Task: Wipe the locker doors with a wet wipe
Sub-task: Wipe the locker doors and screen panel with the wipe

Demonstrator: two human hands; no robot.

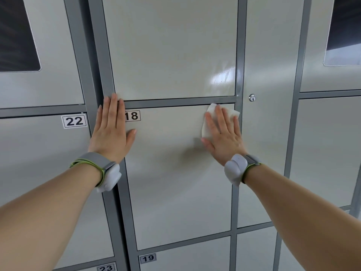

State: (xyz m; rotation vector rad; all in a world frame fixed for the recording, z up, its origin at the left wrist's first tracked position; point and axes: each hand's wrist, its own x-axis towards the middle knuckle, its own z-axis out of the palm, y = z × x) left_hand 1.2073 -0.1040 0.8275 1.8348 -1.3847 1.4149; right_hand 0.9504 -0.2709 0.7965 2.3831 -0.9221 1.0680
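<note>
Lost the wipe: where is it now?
The wipe sits under the right hand at the upper right corner of door 18, left of the keyhole.

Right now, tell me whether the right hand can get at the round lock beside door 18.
Probably yes. The right hand presses the wet wipe flat on door 18, upper right corner; the round lock sits up and right of it, past the grey frame post, nothing in between.

Soft even light, pretty sharp. Glare patch on the upper door (pixel 172 47), faint shadow beside the right hand (pixel 224 137), straight lines bend near the edges.
</note>
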